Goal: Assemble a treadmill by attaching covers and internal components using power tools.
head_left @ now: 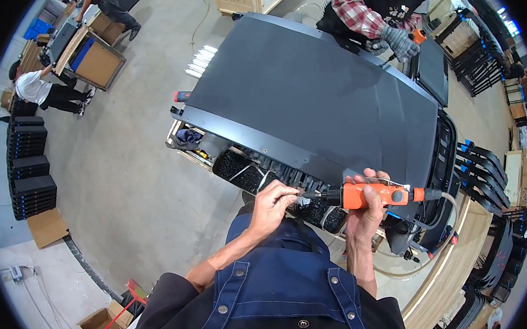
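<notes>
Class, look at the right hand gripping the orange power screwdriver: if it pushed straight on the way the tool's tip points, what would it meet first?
The right hand aims the orange power screwdriver leftward. Its tip would probably first meet the left hand, whose fingertips pinch right at the bit, by the dark panel edge; depth is unclear.

Factory assembly floor: concrete floor (122,179), stacked black units (28,166), cardboard boxes (103,321), workers at benches (79,41).
</notes>
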The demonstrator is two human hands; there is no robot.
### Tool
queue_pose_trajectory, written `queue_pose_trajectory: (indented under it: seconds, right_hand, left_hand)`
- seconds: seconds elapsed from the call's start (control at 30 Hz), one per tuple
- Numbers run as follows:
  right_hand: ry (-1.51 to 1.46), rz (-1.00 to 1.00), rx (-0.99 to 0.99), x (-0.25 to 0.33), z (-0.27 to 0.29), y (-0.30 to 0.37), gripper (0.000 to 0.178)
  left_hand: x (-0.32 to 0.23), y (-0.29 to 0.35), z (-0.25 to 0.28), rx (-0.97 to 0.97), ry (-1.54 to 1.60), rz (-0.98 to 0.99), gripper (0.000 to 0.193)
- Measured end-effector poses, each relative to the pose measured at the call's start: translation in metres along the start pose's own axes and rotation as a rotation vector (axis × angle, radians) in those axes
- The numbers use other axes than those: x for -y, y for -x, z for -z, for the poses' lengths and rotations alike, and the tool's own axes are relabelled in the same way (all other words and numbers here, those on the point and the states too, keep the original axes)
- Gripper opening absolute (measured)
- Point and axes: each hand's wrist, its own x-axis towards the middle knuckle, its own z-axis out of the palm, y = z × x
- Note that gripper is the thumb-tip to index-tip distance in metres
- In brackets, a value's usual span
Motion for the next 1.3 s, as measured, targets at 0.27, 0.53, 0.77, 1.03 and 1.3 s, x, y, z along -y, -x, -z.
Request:
queue_pose_trajectory:
  seconds: [0.27,0.53,0.77,1.03,1.3]
  right_hand:
    - [0.177,0.195,0.16,-0.049,-0.068,-0.015,0.048]
    - [0.564,0.341,0.487,-0.1,-0.138,-0.03,0.048]
    - [0.945,0.136,0.843,-0.106,-0.195,-0.048,0.037]
    - [0.842,0.105,0.738,-0.124,-0.184,-0.055,0.031]
    - [0.71,0.078,0.62,-0.111,-0.19,-0.05,0.048]
  left_hand:
    - [0.037,-0.064,0.055,-0.014,-0.208,-0.349,0.02]
    - [0.069,-0.1,0.099,0.065,-0.34,-0.43,0.022]
    - [0.071,-0.092,0.132,0.056,0.248,0.093,0.03]
    - [0.093,-0.05,0.166,0.271,0.897,0.795,0.034]
    - [0.095,-0.053,0.172,0.293,0.902,0.644,0.032]
